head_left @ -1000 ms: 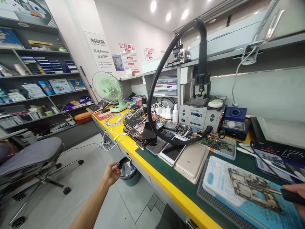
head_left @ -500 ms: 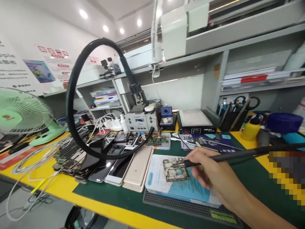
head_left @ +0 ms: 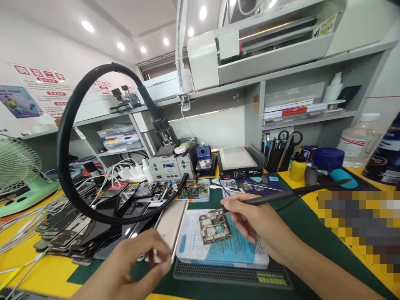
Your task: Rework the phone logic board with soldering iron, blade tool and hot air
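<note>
A phone circuit board (head_left: pixel 214 227) lies flat on a white and blue box (head_left: pixel 246 248). My right hand (head_left: pixel 246 216), at the board's upper right edge, is closed around a pen-shaped tool with a long black handle (head_left: pixel 281 196). Its working tip is small and partly hidden by my fingers, so its kind is unclear. My left hand (head_left: pixel 137 258) hovers to the left of the box, beside a gold phone (head_left: pixel 175 221). Its fingers are loosely bent, thumb and forefinger slightly apart, with nothing visible between them.
Under the box is a dark perforated mat (head_left: pixel 218 275). A thick black hose (head_left: pixel 64 154) loops at the left above stacked phone parts (head_left: pixel 59 233). Behind stand a grey control station (head_left: pixel 170 166), a blue stand (head_left: pixel 204 158) and a hotplate (head_left: pixel 239 162). A yellow bottle (head_left: pixel 297 168) stands right.
My left hand has come into view at the lower left. My right hand has drawn the tool back from the board's middle to its upper right edge. The camera view has shifted right.
</note>
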The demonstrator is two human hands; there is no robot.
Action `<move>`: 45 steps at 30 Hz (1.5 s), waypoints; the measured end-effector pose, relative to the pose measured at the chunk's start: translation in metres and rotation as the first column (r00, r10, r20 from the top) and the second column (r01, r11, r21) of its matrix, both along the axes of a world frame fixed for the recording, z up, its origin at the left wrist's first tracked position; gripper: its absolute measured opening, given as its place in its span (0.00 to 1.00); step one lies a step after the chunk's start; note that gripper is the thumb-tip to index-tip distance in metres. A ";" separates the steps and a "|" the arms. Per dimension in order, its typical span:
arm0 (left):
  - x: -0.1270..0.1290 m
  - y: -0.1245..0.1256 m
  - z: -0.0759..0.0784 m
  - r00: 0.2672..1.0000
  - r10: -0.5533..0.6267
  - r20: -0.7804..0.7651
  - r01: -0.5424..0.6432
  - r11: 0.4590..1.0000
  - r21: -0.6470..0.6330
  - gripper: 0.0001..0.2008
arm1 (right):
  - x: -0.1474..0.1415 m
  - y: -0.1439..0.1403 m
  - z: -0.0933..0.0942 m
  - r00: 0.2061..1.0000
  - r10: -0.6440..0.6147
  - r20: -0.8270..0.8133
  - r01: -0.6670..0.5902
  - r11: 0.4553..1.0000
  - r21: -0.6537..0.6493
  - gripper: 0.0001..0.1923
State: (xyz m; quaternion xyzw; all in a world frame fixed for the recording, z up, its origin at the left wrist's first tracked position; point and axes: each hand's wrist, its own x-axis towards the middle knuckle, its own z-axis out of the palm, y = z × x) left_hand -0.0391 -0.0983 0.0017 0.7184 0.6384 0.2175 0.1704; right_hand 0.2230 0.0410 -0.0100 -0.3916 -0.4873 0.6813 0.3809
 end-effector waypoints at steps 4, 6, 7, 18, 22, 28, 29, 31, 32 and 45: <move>0.030 0.041 0.013 0.962 -0.194 -0.190 0.206 0.977 0.047 0.18 | 0.004 0.005 -0.001 0.998 -0.064 0.000 0.064 0.998 -0.008 0.09; 0.036 0.055 0.009 0.936 -0.235 -0.263 0.258 0.965 0.056 0.26 | 0.006 0.007 -0.002 0.996 -0.091 0.011 0.091 0.996 -0.003 0.09; 0.039 0.061 0.008 0.926 -0.247 -0.287 0.271 0.961 0.047 0.28 | 0.007 0.008 -0.003 0.995 -0.096 0.014 0.096 0.995 0.002 0.08; 0.040 0.088 0.004 0.917 -0.309 -0.252 0.317 0.949 -0.010 0.20 | 0.000 0.007 -0.008 1.000 -0.028 0.013 0.027 0.997 0.067 0.16; 0.037 0.089 -0.004 0.942 -0.296 -0.156 0.303 0.953 0.024 0.21 | 0.000 0.005 -0.005 0.999 -0.035 0.014 0.034 0.997 0.066 0.11; 0.031 0.090 -0.029 0.950 -0.305 -0.062 0.311 0.931 0.191 0.27 | 0.000 0.005 -0.005 0.999 -0.041 0.025 0.040 0.997 0.063 0.15; 0.030 0.090 -0.034 0.951 -0.305 -0.048 0.308 0.925 0.223 0.28 | 0.000 0.005 -0.006 0.999 -0.043 0.028 0.041 0.997 0.065 0.15; 0.028 0.091 -0.041 0.949 -0.314 -0.026 0.309 0.909 0.279 0.29 | 0.000 0.004 -0.007 0.997 -0.054 0.047 0.050 0.996 0.076 0.13; 0.028 0.091 -0.043 0.947 -0.321 -0.020 0.312 0.901 0.300 0.30 | -0.001 0.003 -0.007 0.996 -0.062 0.065 0.056 0.995 0.086 0.12; 0.032 0.083 -0.032 0.956 -0.261 -0.133 0.289 0.918 0.271 0.26 | -0.012 -0.008 -0.001 0.955 -0.150 0.256 0.110 0.980 0.166 0.10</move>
